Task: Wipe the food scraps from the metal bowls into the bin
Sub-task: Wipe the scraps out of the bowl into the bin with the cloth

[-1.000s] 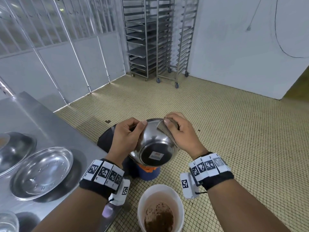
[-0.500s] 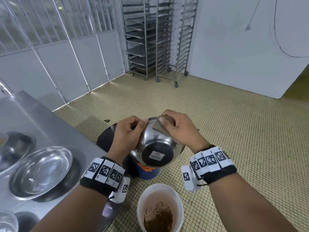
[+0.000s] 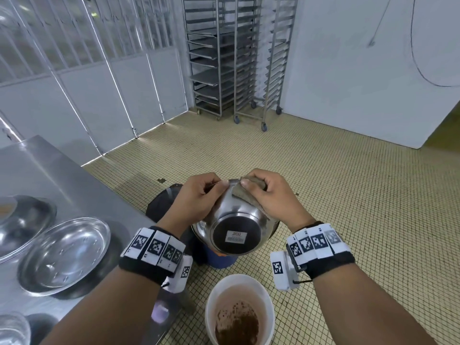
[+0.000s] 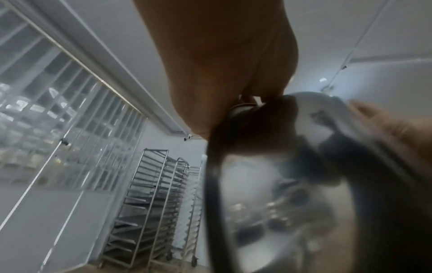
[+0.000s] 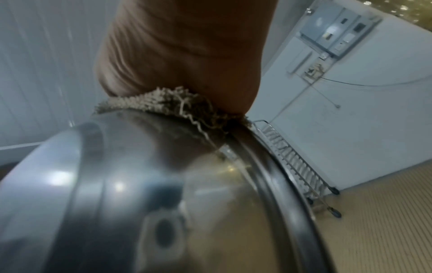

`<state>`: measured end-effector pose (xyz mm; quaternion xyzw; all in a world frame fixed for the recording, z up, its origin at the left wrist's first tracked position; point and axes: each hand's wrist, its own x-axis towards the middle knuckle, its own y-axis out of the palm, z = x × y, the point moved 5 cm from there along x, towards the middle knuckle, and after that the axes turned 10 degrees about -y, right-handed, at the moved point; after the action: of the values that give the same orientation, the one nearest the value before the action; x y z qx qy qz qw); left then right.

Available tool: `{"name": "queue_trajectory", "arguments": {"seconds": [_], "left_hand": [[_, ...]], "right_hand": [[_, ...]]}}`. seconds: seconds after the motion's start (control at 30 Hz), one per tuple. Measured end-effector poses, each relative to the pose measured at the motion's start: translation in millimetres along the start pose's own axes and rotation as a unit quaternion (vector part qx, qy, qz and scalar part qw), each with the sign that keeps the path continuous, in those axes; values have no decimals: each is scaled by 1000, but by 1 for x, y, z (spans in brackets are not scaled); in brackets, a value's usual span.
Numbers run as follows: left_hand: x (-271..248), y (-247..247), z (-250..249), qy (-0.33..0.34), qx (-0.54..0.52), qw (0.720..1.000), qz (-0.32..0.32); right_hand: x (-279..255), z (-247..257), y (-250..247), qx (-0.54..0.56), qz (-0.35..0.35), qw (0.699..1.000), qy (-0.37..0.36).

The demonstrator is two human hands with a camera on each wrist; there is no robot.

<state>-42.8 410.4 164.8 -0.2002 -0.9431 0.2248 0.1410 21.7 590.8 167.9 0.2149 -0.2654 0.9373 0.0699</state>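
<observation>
A metal bowl (image 3: 235,220) is tipped away from me, its base with a white sticker facing the head camera, over a black-lined bin (image 3: 161,205). My left hand (image 3: 196,195) grips the bowl's rim on the left. My right hand (image 3: 268,195) holds a tan cloth (image 3: 242,194) against the rim on the right, fingers curled over the edge. The bowl's inside is hidden. In the left wrist view the bowl (image 4: 292,184) fills the right side; in the right wrist view the cloth (image 5: 163,103) lies between palm and bowl (image 5: 163,184).
A steel table (image 3: 49,175) at left carries shallow metal dishes (image 3: 64,255). A white bucket (image 3: 239,310) with brown scraps stands on the tiled floor below the bowl. Wheeled tray racks (image 3: 239,58) stand at the far wall.
The right hand with the cloth has slid a little up along the rim towards the top of the bowl. The left hand and bowl stay nearly still.
</observation>
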Motion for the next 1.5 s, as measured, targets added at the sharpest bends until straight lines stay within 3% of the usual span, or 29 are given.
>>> {"name": "queue_trajectory", "arguments": {"seconds": [0.23,0.47,0.67,0.9,1.07,1.13,1.23,1.33,1.4,1.5], "left_hand": [[0,-15,24,-74,-125,981,-130],[-2,-1,7,-33,-53,994,-86],[4,-22,30,-98,-162,966,-177],[-2,-6,9,-44,-114,986,-113],[-2,-14,26,-82,-177,965,-174],[-6,-12,25,-71,-140,977,-146],[-6,-8,7,-34,-56,996,-59],[-1,-4,-7,-15,-26,1000,3],[2,-1,-11,1,-1,1000,9],[6,-4,-12,-10,-4,999,-30]], "right_hand": [[-14,-24,-5,35,-89,995,38],[4,0,-5,-57,-4,998,-26],[-17,-30,-9,57,-125,987,79],[5,-11,-12,-42,-53,998,8],[-12,-27,-12,67,-138,986,61],[-16,-30,-14,49,-137,987,66],[-9,-18,-21,-2,-91,995,28],[4,4,-19,-75,5,997,-18],[9,15,-15,-130,47,989,-45],[5,12,-12,-88,12,995,-39]]}}
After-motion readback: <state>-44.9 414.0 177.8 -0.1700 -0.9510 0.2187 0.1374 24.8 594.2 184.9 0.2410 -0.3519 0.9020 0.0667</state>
